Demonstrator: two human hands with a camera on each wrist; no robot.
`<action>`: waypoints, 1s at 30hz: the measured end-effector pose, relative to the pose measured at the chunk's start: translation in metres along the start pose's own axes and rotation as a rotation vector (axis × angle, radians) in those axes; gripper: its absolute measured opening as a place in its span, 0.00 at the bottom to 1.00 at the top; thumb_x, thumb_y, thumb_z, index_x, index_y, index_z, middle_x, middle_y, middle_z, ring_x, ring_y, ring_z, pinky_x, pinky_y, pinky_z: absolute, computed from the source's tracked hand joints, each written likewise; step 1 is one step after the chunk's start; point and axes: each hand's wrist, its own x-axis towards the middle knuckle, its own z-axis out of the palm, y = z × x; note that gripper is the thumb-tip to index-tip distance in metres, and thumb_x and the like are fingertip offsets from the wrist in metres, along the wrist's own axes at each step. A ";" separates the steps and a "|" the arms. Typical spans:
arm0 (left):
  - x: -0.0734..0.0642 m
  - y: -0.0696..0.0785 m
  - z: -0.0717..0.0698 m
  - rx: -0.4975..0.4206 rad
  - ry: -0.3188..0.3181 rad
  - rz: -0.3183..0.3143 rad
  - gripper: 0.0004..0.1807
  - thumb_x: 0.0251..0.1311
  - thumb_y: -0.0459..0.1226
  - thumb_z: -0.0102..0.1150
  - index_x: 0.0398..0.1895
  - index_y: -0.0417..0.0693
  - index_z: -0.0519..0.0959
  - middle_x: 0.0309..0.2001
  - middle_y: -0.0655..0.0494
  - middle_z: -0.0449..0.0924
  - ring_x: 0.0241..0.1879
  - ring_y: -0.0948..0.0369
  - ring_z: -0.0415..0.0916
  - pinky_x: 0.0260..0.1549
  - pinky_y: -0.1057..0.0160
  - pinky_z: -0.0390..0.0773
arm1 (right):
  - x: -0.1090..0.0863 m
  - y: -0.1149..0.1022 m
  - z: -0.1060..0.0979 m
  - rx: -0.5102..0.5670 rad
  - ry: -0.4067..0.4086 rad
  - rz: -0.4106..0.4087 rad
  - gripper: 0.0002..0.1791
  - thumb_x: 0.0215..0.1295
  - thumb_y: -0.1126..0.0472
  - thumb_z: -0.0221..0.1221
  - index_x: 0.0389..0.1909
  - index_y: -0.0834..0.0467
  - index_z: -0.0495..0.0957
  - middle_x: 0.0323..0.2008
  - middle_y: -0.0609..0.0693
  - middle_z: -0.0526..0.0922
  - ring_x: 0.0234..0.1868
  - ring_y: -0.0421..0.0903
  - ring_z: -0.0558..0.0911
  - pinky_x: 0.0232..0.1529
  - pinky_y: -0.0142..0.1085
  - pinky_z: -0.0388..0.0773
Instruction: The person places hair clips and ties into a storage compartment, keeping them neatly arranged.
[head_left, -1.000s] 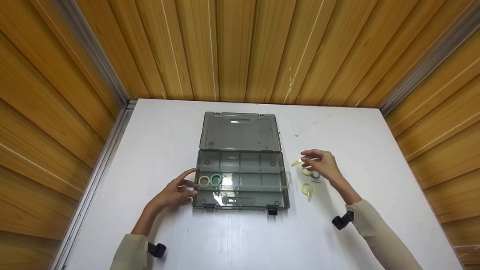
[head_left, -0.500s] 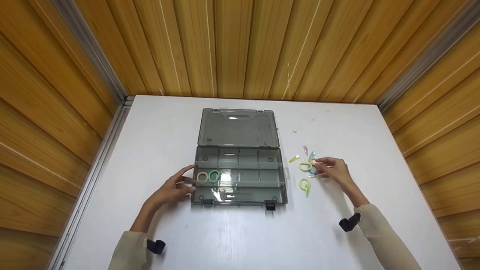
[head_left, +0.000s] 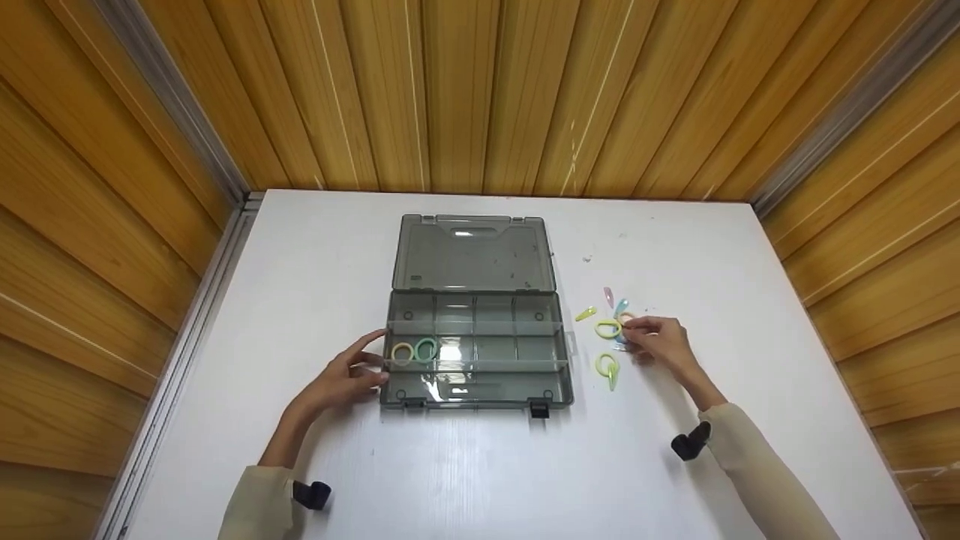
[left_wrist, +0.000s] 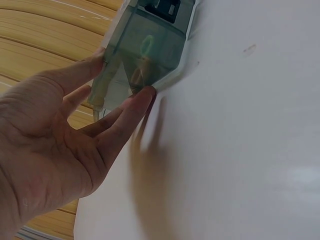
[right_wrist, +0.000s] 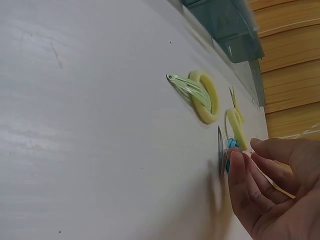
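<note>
My left hand [head_left: 346, 379] rests its fingertips against the left wall of a smoky clear compartment box [head_left: 514, 391]. Inside, at the left of the middle row, lie a peach hair tie [head_left: 402, 354] and a green hair tie [head_left: 426, 350]. My right hand [head_left: 664, 346] is among loose hair things to the right, fingers bent, thumb and index tips right at a blue hair tie [right_wrist: 232, 145]; I cannot tell whether they pinch it. Beside them are a yellow hair tie [head_left: 608, 329] and another peach one [head_left: 625, 318]. Nearer the front, a green snap clip [right_wrist: 190, 87] lies across a yellow-green hair tie [right_wrist: 212, 95].
The box lid [head_left: 476, 259] lies folded back behind it. Pink [head_left: 608, 297], teal [head_left: 622, 306] and yellow [head_left: 586, 313] snap clips lie on the white table [head_left: 480, 480]. A black latch [head_left: 539, 409] sticks out at the box front. Wood-look panels [head_left: 457, 97] surround the table.
My right hand first moved right from near the yellow clip, uncovering the pink and teal clips, then stayed close to the hair ties. The left hand keeps its place at the box.
</note>
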 end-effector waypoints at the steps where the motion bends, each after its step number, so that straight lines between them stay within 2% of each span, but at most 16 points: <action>1: 0.000 -0.001 0.000 0.000 0.001 0.003 0.44 0.68 0.36 0.65 0.82 0.54 0.52 0.62 0.28 0.71 0.55 0.45 0.82 0.54 0.47 0.84 | 0.002 -0.001 0.001 -0.007 0.006 -0.006 0.20 0.70 0.61 0.64 0.54 0.73 0.80 0.37 0.56 0.88 0.30 0.40 0.89 0.32 0.36 0.88; 5: 0.000 -0.002 0.000 -0.001 0.003 0.011 0.44 0.68 0.37 0.65 0.82 0.53 0.52 0.62 0.28 0.72 0.56 0.43 0.82 0.55 0.46 0.84 | 0.007 -0.003 0.000 -0.039 0.073 -0.015 0.20 0.69 0.61 0.65 0.54 0.71 0.81 0.38 0.59 0.87 0.28 0.39 0.87 0.30 0.32 0.87; 10: 0.001 -0.003 0.000 0.009 0.006 0.002 0.44 0.68 0.39 0.65 0.82 0.55 0.53 0.63 0.29 0.72 0.57 0.43 0.82 0.56 0.46 0.83 | 0.014 -0.001 -0.002 -0.088 0.162 0.026 0.18 0.70 0.61 0.63 0.54 0.70 0.81 0.42 0.64 0.86 0.28 0.39 0.86 0.28 0.28 0.83; 17: 0.002 -0.004 -0.001 0.011 0.008 0.007 0.44 0.68 0.37 0.65 0.82 0.55 0.53 0.62 0.29 0.73 0.56 0.43 0.82 0.56 0.46 0.82 | 0.024 0.011 -0.004 -0.134 0.170 0.103 0.21 0.73 0.57 0.60 0.58 0.67 0.80 0.45 0.61 0.86 0.30 0.38 0.83 0.27 0.27 0.79; 22: 0.006 -0.006 -0.001 0.024 0.001 0.010 0.44 0.67 0.38 0.65 0.82 0.55 0.53 0.63 0.30 0.73 0.55 0.45 0.83 0.56 0.47 0.82 | 0.030 0.017 -0.003 -0.169 0.194 0.070 0.21 0.72 0.55 0.62 0.55 0.68 0.81 0.39 0.58 0.88 0.27 0.36 0.81 0.24 0.26 0.78; 30: 0.005 -0.006 -0.002 -0.001 -0.012 0.020 0.45 0.67 0.37 0.66 0.82 0.54 0.53 0.62 0.29 0.73 0.54 0.47 0.83 0.54 0.49 0.83 | 0.036 0.017 0.000 -0.254 0.204 0.012 0.18 0.69 0.55 0.65 0.49 0.67 0.85 0.31 0.53 0.86 0.24 0.38 0.78 0.21 0.27 0.74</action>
